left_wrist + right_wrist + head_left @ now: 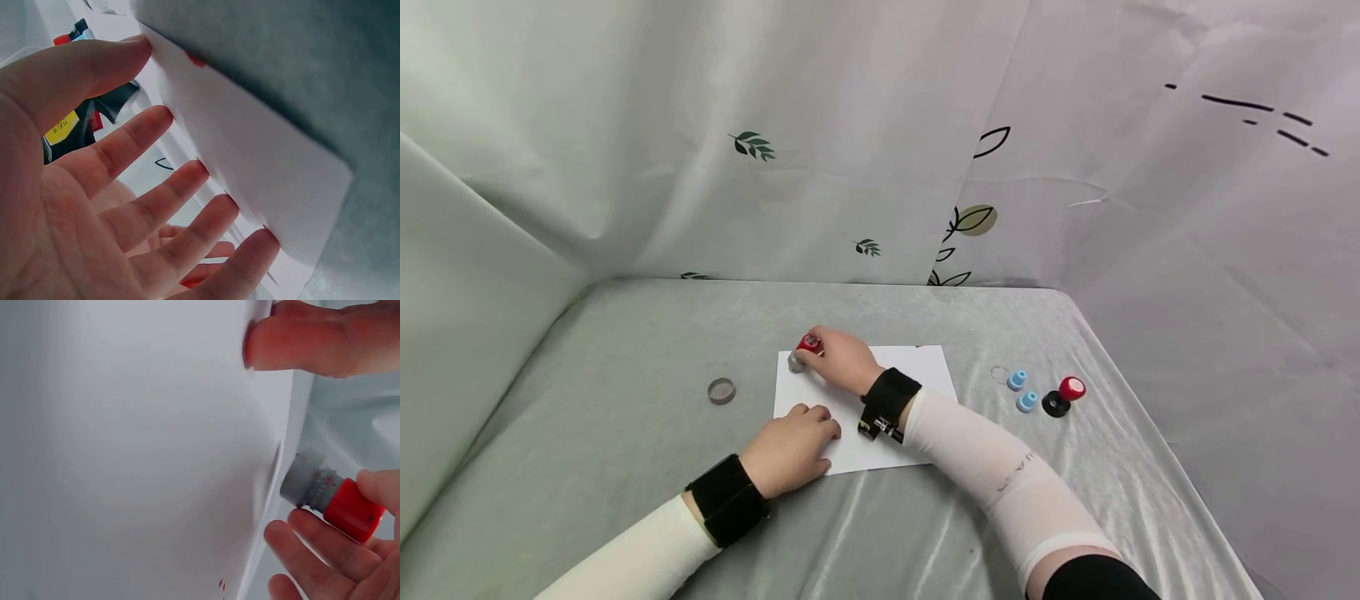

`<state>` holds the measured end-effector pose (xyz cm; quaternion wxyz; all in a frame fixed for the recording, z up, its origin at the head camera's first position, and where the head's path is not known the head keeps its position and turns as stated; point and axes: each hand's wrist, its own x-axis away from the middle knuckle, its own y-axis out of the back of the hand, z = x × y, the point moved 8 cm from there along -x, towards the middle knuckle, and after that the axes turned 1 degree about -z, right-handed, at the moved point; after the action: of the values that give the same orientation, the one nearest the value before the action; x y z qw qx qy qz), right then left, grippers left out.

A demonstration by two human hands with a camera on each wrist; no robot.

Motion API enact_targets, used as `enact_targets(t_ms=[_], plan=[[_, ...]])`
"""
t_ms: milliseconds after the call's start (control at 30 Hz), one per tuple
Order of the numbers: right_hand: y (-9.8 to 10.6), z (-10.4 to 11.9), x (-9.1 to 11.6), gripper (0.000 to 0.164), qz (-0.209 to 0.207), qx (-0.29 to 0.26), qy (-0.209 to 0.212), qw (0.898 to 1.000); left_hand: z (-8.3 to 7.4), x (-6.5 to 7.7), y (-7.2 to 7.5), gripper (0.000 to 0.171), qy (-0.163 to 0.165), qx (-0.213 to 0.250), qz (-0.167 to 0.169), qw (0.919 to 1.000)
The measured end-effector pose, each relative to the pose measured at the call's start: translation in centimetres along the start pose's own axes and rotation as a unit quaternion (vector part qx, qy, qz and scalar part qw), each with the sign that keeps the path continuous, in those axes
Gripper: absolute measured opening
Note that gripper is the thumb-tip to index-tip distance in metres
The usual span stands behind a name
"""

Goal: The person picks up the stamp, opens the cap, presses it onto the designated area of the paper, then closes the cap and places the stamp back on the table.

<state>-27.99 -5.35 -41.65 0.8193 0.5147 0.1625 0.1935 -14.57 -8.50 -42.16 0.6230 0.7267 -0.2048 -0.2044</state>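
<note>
My right hand pinches a small stamp with a red handle and a grey round base. In the head view the stamp is over the far left corner of a white sheet of paper. The right wrist view shows its base close to the paper surface. My left hand rests on the near left part of the sheet. In the left wrist view its fingertips touch the paper, fingers spread. Small red marks show near the paper's edge.
A round grey cap lies left of the paper. To the right are two small light-blue pieces, a thin clear ring, and a red knob beside a black round piece. Fabric walls enclose the grey-covered table.
</note>
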Motion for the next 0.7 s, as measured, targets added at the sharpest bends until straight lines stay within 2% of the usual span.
enact_targets(t_ms=[233,367,500,700], plan=[[2.3,-1.7,2.3,0.043,-0.046,-0.102,-0.037,0.993,0.1,0.0,0.0,0.027,0.005,0.001,0.008,1.0000],[3.5,-2.6,4.1,0.043,-0.070,-0.133,-0.045,0.988,0.2,-0.1,-0.2,0.027,0.008,-0.003,0.014,0.9999],[4.4,-3.5,6.0,0.040,-0.097,-0.157,-0.043,0.982,0.3,-0.2,-0.3,0.027,0.013,-0.005,0.019,0.9997],[5.9,-4.2,9.1,0.028,-0.142,-0.212,-0.017,0.967,0.4,-0.3,-0.3,0.027,0.017,-0.002,0.017,0.9997]])
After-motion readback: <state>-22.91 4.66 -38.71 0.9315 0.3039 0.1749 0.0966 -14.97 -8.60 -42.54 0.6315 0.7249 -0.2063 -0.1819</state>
